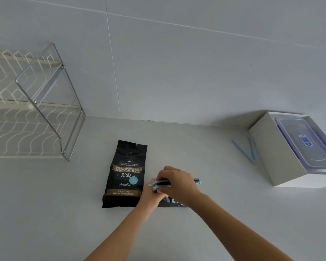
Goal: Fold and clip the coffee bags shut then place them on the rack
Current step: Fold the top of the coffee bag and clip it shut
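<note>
A black coffee bag (125,176) lies flat on the white counter, its top end unclipped and pointing to the wall. To its right a second black coffee bag (172,201) is mostly hidden under my hands. A light blue clip (159,184) sits across its folded top. My right hand (179,182) presses down on the clip from above. Below it, my left hand (151,194) grips the clip's left end and the bag. A two-tier wire rack (36,110) stands at the far left against the wall.
Another light blue clip (246,150) lies open in a V on the counter at the right. Beside it stands a white box (275,153) holding a clear lidded container (305,142). A tiled wall runs behind the counter.
</note>
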Demonstrator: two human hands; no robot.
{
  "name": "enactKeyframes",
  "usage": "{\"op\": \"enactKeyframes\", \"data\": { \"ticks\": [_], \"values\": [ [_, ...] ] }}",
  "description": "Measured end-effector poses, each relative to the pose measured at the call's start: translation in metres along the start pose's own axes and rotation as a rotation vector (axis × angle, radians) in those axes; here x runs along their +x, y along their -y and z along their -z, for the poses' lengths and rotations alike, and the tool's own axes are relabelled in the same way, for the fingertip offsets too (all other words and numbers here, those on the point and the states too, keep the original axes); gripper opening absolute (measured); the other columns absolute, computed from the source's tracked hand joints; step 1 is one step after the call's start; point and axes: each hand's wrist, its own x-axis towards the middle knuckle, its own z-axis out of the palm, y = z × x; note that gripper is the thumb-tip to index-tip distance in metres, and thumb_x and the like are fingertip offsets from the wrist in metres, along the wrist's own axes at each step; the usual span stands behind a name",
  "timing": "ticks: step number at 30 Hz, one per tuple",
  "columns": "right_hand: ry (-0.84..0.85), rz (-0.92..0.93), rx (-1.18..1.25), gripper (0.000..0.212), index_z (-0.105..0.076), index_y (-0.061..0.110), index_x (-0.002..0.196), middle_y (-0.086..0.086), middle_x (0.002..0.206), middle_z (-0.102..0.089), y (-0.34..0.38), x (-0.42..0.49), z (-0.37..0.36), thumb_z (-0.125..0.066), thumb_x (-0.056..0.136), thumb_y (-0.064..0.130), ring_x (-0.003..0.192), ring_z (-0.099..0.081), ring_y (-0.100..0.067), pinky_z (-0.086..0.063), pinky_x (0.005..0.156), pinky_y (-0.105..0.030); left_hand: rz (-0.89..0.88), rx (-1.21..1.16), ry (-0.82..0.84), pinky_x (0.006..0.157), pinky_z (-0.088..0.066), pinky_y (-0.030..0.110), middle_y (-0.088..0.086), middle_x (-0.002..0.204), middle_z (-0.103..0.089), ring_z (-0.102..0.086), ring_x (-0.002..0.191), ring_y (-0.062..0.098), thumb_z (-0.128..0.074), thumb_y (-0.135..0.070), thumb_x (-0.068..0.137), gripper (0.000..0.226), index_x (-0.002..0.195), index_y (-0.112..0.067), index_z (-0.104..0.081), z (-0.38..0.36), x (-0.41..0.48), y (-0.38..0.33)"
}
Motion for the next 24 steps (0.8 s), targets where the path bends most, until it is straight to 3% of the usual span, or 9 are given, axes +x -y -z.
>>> {"op": "enactKeyframes", "data": {
  "ticks": [6,8,11,13,16,18,24],
  "values": [
    [-0.036,-0.008,-0.012,0.012,-0.060,0.028,0.089,0.009,0.088,-0.059,-0.004,0.003,-0.004,-0.065,0.081,0.036,0.075,-0.058,-0.014,-0.037,0.055,-0.024,0.036,-0.046,0.032,0.044,-0.040,0.007,-0.010,0.040,-0.059,-0.056,0.041,-0.002,-0.047,0.016,0.077,0.033,0.067,-0.014,-0.057,0.001,-0.004,-0.009],
    [-0.049,-0.023,-0.016,0.012,-0.060,0.029,0.088,0.010,0.086,-0.057,-0.006,0.004,-0.004,-0.064,0.081,0.039,0.072,-0.056,-0.012,-0.033,0.053,-0.023,0.055,-0.095,0.034,0.050,-0.045,0.009,-0.006,0.051,-0.064,-0.060,0.051,0.000,-0.048,0.014,0.078,0.028,0.079,-0.011,-0.061,0.001,-0.008,-0.011],
    [-0.068,-0.041,-0.038,0.015,-0.057,0.030,0.087,0.012,0.084,-0.056,-0.008,0.003,-0.007,-0.062,0.081,0.043,0.070,-0.055,-0.011,-0.038,0.055,-0.025,0.089,-0.333,-0.045,0.068,-0.051,0.016,0.009,0.092,-0.069,-0.066,0.083,0.011,-0.053,0.009,0.083,0.032,0.107,-0.010,-0.062,0.005,-0.016,-0.008],
    [-0.072,-0.035,-0.045,0.016,-0.057,0.031,0.087,0.011,0.084,-0.056,-0.008,0.002,-0.008,-0.062,0.082,0.044,0.069,-0.055,-0.011,-0.036,0.053,-0.022,0.143,-0.493,-0.081,0.081,-0.048,0.020,0.004,0.106,-0.069,-0.066,0.097,0.008,-0.056,-0.008,0.088,0.025,0.108,-0.020,-0.066,0.007,-0.022,-0.004],
    [-0.084,-0.019,-0.047,0.019,-0.058,0.031,0.090,0.012,0.084,-0.056,-0.007,0.002,-0.010,-0.060,0.083,0.049,0.068,-0.054,-0.010,-0.031,0.051,-0.018,0.200,-0.614,-0.082,0.101,-0.038,0.034,0.001,0.115,-0.067,-0.058,0.112,0.011,-0.056,-0.037,0.087,0.021,0.101,-0.030,-0.069,0.010,-0.029,0.000],
    [-0.099,-0.022,-0.042,0.022,-0.058,0.032,0.092,0.012,0.086,-0.057,-0.007,0.000,-0.011,-0.058,0.083,0.052,0.069,-0.055,-0.009,-0.034,0.053,-0.020,0.206,-0.622,-0.110,0.104,-0.035,0.036,0.002,0.117,-0.066,-0.057,0.113,0.013,-0.057,-0.045,0.079,0.030,0.103,-0.028,-0.068,0.009,-0.030,0.000],
    [-0.156,-0.067,0.029,0.023,-0.061,0.033,0.093,0.013,0.087,-0.060,-0.007,-0.009,-0.019,-0.058,0.081,0.053,0.072,-0.057,-0.007,-0.042,0.059,-0.024,0.284,-0.683,-0.174,0.104,-0.028,0.032,0.005,0.116,-0.067,-0.056,0.113,0.011,-0.054,-0.032,0.091,0.025,0.108,-0.016,-0.064,-0.001,-0.027,0.003]
  ]
}}
